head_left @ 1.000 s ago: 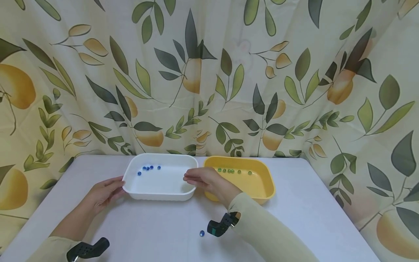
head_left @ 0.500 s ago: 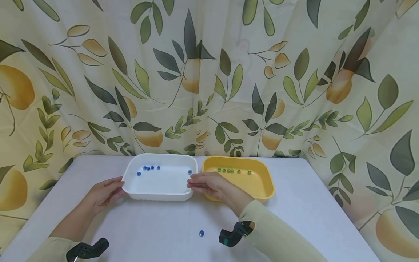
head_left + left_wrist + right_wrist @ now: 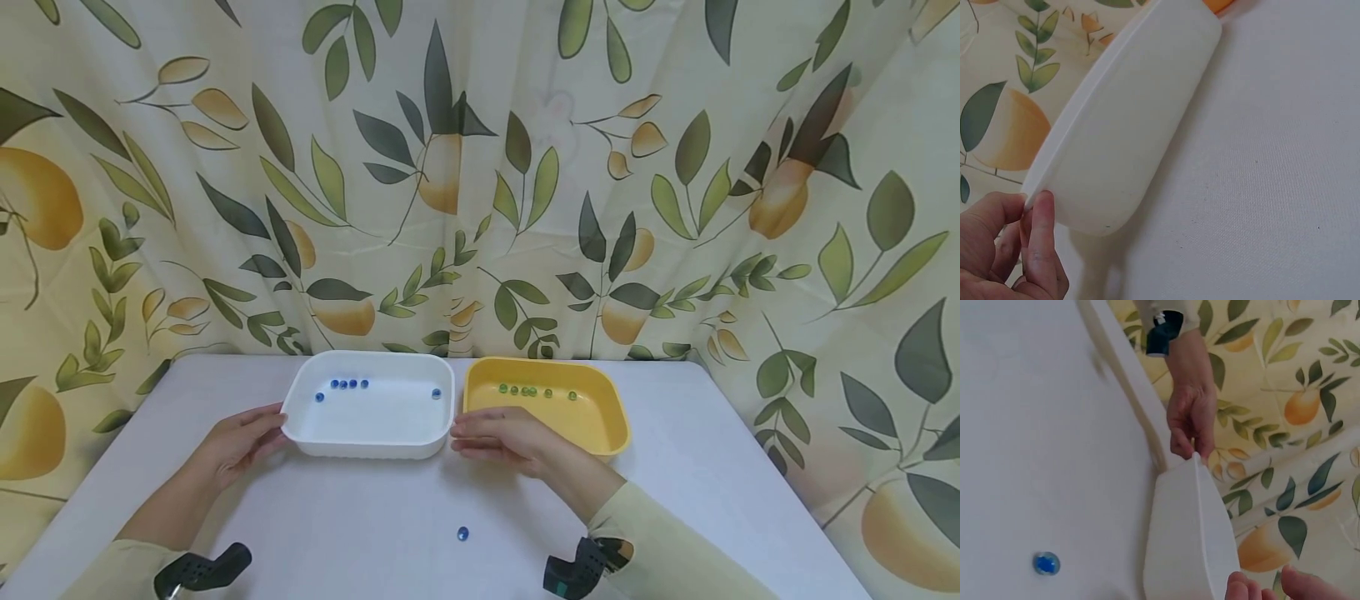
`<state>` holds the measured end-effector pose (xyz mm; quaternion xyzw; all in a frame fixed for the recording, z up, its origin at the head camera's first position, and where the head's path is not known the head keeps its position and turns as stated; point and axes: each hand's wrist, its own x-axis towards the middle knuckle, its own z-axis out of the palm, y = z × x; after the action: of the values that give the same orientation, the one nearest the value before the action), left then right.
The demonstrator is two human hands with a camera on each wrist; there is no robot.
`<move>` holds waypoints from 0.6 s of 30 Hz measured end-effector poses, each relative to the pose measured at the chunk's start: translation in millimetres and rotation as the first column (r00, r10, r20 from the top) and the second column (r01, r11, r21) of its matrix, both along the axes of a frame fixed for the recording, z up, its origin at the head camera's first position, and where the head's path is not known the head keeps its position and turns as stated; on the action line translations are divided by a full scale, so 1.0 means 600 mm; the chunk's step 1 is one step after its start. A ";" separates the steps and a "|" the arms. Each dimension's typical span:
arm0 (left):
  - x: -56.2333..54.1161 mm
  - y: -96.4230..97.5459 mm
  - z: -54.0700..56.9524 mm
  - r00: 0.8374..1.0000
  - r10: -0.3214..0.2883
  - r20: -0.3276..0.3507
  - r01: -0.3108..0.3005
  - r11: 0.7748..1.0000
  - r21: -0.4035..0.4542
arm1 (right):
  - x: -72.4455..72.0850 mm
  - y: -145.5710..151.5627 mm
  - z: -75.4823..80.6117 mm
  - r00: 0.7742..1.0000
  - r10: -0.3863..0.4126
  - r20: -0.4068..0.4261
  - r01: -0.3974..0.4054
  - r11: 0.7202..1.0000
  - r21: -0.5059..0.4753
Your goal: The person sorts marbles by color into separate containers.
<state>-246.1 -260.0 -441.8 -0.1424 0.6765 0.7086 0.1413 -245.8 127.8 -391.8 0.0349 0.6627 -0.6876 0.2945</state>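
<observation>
My left hand [image 3: 238, 442] pinches the left rim of a white tray [image 3: 367, 447] between thumb and fingers; the left wrist view shows the grip on the rim [image 3: 1054, 147] close up. Several blue glass marbles [image 3: 342, 384] lie near the tray's back left, and a single blue marble [image 3: 437, 393] is at its right end. Just off the tray's right edge is my right hand [image 3: 502, 437], its fingers loosely bent, with nothing visible between thumb and fingers. Another blue marble [image 3: 462, 533] lies on the table in front, also visible in the right wrist view as a loose marble [image 3: 1046, 563].
A yellow tray [image 3: 592, 417] stands right of the white one, partly behind my right hand. Several green marbles [image 3: 530, 392] lie inside it. Both trays are near the back edge of the white-covered table [image 3: 360, 525], before a leaf-patterned curtain [image 3: 480, 250].
My right hand has drawn back from the white tray, moving right and towards me. The blue marble at the tray's right end has come into view. My left hand keeps its place.
</observation>
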 end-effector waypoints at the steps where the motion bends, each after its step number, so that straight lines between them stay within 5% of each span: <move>1: 0.000 0.000 0.000 1.000 0.001 0.000 -0.001 1.000 0.000 | 0.004 0.003 0.000 1.000 0.009 -0.013 -0.009 1.000 0.004; 18: 0.000 0.000 0.002 1.000 0.001 0.002 -0.001 1.000 0.024 | 0.058 0.049 -0.021 0.996 0.064 -0.054 -0.063 0.998 0.027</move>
<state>-245.8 -259.8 -440.6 -0.1415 0.6678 0.7166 0.1432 -211.3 157.2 -404.6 -0.0013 0.6799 -0.6703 0.2974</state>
